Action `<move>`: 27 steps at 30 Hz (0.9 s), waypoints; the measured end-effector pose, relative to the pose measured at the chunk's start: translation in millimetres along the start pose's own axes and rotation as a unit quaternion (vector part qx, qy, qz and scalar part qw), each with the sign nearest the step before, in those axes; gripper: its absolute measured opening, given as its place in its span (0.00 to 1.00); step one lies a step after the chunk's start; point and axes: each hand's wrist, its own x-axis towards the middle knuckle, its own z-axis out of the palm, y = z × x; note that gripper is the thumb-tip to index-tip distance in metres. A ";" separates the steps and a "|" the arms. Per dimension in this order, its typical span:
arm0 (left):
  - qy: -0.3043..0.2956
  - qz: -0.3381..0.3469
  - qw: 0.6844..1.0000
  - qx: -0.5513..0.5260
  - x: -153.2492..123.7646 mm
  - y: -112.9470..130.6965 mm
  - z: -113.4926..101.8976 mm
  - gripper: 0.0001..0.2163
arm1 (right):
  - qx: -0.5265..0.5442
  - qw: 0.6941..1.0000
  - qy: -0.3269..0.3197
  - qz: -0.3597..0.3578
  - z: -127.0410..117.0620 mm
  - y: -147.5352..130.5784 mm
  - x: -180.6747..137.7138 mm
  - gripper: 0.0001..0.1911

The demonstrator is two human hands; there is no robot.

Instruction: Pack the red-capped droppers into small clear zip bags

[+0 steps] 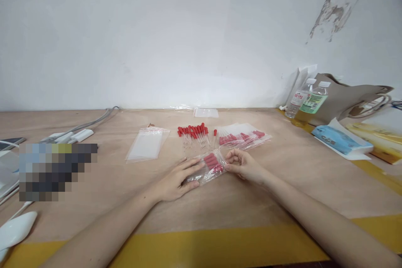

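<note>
A clear plastic zip bag point(205, 173) lies on the table in front of me, with several red-topped droppers point(212, 161) inside. My left hand point(180, 178) rests flat on the bag's left part, fingers stretched out and apart. At the bag's right end, my right hand point(245, 165) pinches its edge between thumb and fingers. Just behind the bag is a loose pile of glass droppers with red rubber bulbs point(194, 132). One more dropper point(215, 133) lies apart from the pile. Filled bags point(245, 136) overlap one another to the right of it.
Flat, unfilled clear bags point(146, 144) are stacked left of the pile. A white card point(206, 113) lies by the wall. Two bottles point(310, 104), a blue tissue pack point(342, 140) and a grey bag point(348, 96) stand at right. Cables and white chargers point(72, 136) occupy the left.
</note>
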 end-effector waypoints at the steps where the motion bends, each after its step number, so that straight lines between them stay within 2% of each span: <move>1: 0.001 0.000 1.000 0.000 0.0 0.1 -0.1 0.23 | 0.004 1.000 -0.008 0.027 0.5 -0.4 -0.6 0.20; 3: 0.002 0.000 1.000 0.001 0.1 0.6 -0.5 0.23 | -0.007 0.998 0.000 0.064 3.1 -2.1 -2.3 0.21; 6: 0.001 0.000 1.000 0.006 0.3 1.3 -0.9 0.22 | -0.032 0.997 0.044 0.061 8.9 -5.3 -4.7 0.19; 8: -0.002 0.000 1.000 0.009 0.4 1.2 -0.8 0.23 | -0.030 0.996 0.051 0.060 11.1 -6.0 -5.2 0.17; 13: -0.008 -0.001 1.000 0.010 0.4 0.1 -0.4 0.23 | 0.008 0.997 -0.007 0.081 8.2 -3.0 -3.1 0.18; 20: -0.014 0.000 1.000 0.008 0.3 -0.2 -0.1 0.22 | -0.036 0.993 -0.047 0.102 8.1 -6.8 -1.5 0.12; 25: -0.019 0.002 1.000 0.009 0.5 -1.6 0.5 0.21 | 0.023 0.995 0.012 0.101 6.0 -3.4 2.2 0.18; 27: -0.024 0.009 1.000 0.010 0.8 -1.5 -0.2 0.21 | 0.022 0.994 0.015 0.106 4.9 -2.9 3.7 0.18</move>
